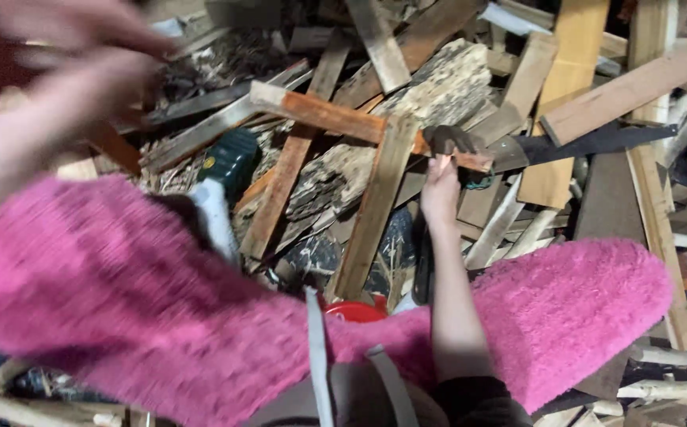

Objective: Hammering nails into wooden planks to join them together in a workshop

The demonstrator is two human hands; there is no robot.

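Here, right hand (440, 190) grips saw handle (448, 141) | left hand (51, 87) blurred, grip unclear | planks (375, 207) crowd.

Hemmed in by crossed planks (335, 119) and scrap wood (438, 87); open only above the heap, nowhere between the boards.

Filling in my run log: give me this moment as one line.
right hand: grips saw handle | saw blade: lies over wood pile | left hand: raised, blurred, empty as far as visible

Fuzzy pink sleeves (122, 300), reddish-orange plank (335, 117)
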